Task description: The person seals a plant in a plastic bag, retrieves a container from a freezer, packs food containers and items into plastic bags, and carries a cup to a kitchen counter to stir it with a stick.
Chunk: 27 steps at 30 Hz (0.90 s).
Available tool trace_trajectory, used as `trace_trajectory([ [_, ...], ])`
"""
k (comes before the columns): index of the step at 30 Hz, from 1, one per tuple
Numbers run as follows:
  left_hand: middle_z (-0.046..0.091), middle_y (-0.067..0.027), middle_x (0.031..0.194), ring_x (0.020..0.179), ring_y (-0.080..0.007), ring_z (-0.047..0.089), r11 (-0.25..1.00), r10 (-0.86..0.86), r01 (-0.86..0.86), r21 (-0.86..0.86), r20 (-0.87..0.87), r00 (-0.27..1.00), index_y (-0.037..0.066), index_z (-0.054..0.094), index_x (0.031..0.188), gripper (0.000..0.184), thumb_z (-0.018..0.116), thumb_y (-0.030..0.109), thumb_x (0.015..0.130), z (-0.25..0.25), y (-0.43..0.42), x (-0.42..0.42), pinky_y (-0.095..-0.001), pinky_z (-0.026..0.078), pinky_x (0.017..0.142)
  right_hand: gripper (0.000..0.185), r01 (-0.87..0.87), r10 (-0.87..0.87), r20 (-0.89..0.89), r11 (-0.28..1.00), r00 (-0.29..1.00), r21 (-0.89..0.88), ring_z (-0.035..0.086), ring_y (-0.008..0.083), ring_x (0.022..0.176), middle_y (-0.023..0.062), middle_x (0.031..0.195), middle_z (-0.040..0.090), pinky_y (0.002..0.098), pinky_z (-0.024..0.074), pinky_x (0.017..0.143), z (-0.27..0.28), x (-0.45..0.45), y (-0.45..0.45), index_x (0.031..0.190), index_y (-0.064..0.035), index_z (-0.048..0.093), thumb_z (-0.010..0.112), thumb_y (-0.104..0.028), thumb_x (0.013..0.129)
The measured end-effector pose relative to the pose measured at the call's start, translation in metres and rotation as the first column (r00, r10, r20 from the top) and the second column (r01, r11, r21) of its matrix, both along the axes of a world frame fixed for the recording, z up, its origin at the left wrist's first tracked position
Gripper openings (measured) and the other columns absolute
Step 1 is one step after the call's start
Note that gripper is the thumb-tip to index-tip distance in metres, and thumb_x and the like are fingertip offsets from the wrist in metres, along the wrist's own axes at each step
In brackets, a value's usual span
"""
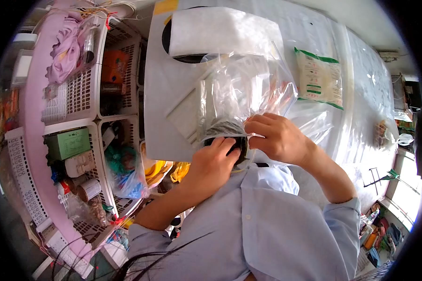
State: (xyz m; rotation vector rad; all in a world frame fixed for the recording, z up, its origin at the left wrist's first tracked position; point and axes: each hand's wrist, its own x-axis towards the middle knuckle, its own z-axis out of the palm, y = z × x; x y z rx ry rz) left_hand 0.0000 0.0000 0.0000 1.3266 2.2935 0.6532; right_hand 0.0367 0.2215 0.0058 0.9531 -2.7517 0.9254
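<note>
Keep the clear bag taut in the right hand's pinch while the left hand, grip unclear, steadies the dark item.

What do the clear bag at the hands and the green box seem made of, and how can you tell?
Bag: glossy plastic film; bright highlights, see-through creases.
Green box: probably matt card; flat faces, straight edges.
</note>
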Motion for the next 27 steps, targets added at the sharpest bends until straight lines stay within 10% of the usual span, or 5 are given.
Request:
trace_trajectory([
  [6, 0.065, -0.0114, 0.103, 0.085, -0.0269, 0.066, 0.99, -0.052, 0.037, -0.137, -0.108, 0.993, 0.006, 0.069, 0.094, 0.016, 0.067, 0.015, 0.081, -0.012, 0.031, -0.001, -0.0398, 0.054, 0.073, 0.013, -0.002, -0.003, -0.099, 0.999, 0.995, -0.042, 0.056, 0.026, 0.078, 0.0092, 0.082, 0.052, 0.0345, 0.0489, 0.068, -0.004, 0.007, 0.003, 0.073, 0.0007, 0.057, 0.062, -0.007, 0.065],
  [11, 0.064, -0.0087, 0.095, 0.077, -0.0238, 0.064, 0.891, -0.121, 0.137, 0.433, -0.064, 0.991, 0.008, 0.068, 0.091, 0.016, 0.072, 0.017, 0.079, 0.029, -0.006, -0.011, -0.0357, 0.053, 0.064, 0.011, 0.07, -0.07, 0.008, 0.987, 0.998, -0.147, 0.057, 0.0261, 0.078, 0.0098, 0.081, 0.053, 0.035, 0.0502, 0.065, 0.001, 0.012, 0.01, 0.072, -0.0003, 0.057, 0.065, -0.004, 0.065],
  [17, 0.061, -0.0076, 0.101, 0.082, -0.0248, 0.062, 0.92, -0.007, 0.095, 0.381, -0.225, 0.974, 0.009, 0.063, 0.081, 0.03, 0.076, 0.035, 0.074, 0.014, -0.046, -0.019, -0.0351, 0.05, 0.066, 0.016, 0.144, -0.127, 0.075, 0.94, 0.989, -0.31, 0.06, 0.0273, 0.078, 0.011, 0.086, 0.059, 0.0354, 0.0505, 0.063, 0.0, 0.013, 0.006, 0.074, 0.0004, 0.061, 0.071, 0.003, 0.062],
  [21, 0.062, -0.0131, 0.11, 0.089, -0.0286, 0.064, 0.938, 0.145, -0.047, 0.345, -0.266, 0.953, 0.007, 0.06, 0.078, 0.026, 0.078, 0.025, 0.075, -0.007, -0.062, -0.022, -0.0366, 0.051, 0.07, 0.014, 0.206, -0.147, 0.177, 0.897, 0.973, -0.39, 0.06, 0.0275, 0.077, 0.0117, 0.087, 0.06, 0.0346, 0.0498, 0.062, 0.006, 0.013, 0.01, 0.076, 0.0004, 0.063, 0.073, 0.004, 0.067],
  [27, 0.066, -0.0099, 0.082, 0.066, -0.0233, 0.064, 0.84, 0.195, -0.185, 0.51, 0.033, 0.98, 0.005, 0.056, 0.077, 0.025, 0.081, 0.007, 0.072, -0.004, -0.07, -0.022, -0.0293, 0.05, 0.055, 0.014, 0.235, -0.159, 0.238, 0.913, 0.958, -0.334, 0.061, 0.0257, 0.067, 0.0094, 0.076, 0.06, 0.0342, 0.049, 0.056, 0.017, 0.03, 0.016, 0.076, -0.001, 0.063, 0.074, 0.002, 0.068],
])
